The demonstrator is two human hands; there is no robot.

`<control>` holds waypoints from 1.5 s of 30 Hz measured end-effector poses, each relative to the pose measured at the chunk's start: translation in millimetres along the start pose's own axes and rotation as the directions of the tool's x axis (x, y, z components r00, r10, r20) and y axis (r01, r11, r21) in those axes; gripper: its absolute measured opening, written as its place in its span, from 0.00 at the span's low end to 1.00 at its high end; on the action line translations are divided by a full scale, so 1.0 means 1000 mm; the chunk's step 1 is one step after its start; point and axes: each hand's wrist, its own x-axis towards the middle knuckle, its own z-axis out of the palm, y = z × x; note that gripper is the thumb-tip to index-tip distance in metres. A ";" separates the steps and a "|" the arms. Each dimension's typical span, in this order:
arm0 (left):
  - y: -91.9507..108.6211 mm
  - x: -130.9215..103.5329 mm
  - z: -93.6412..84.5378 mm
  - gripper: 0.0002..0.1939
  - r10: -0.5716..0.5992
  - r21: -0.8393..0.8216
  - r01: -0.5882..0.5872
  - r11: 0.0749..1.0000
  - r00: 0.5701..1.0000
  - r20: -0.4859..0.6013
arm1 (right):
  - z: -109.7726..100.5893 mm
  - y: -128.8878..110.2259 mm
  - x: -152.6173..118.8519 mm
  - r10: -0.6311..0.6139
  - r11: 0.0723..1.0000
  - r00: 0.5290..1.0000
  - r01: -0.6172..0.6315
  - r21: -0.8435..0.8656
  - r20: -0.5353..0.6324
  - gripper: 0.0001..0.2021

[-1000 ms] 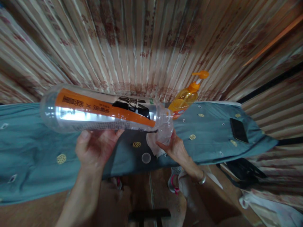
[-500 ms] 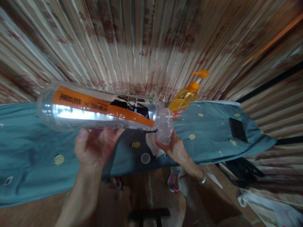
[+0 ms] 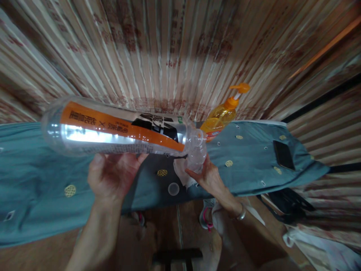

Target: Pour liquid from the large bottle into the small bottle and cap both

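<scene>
A large clear plastic bottle [image 3: 121, 128] with an orange, black and silver label lies nearly level in the air, its neck to the right. My left hand [image 3: 114, 173] holds it from below, with some fingers hidden behind it. The bottle's mouth meets the top of a small clear container [image 3: 196, 152], which my right hand [image 3: 207, 177] grips from the right. Whether liquid is passing between them I cannot make out. Beneath the container, a pale crumpled tissue [image 3: 182, 173] rests on the cloth, with a small round clear lid [image 3: 173, 189] in front.
A pump bottle of yellow-orange liquid [image 3: 218, 120] stands behind my right hand. On the right of the teal patterned cloth [image 3: 239, 177] lies a dark phone [image 3: 283, 154]. A pleated curtain [image 3: 158, 56] hangs behind the table, and a black bag [image 3: 287, 203] is below at right.
The large bottle's base has shifted slightly left and up. Both hands keep nearly the same places and holds.
</scene>
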 end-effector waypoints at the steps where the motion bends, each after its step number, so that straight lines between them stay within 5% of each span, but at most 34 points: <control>1: 0.000 0.000 0.000 0.35 0.000 -0.001 0.000 1.000 1.000 0.000 | -0.001 -0.001 0.000 0.001 1.000 1.000 -0.001 0.005 0.002 0.49; 45: 0.000 0.000 0.000 0.36 0.010 0.019 -0.010 1.000 1.000 0.008 | 0.000 0.002 0.000 -0.013 1.000 1.000 0.013 -0.005 -0.002 0.51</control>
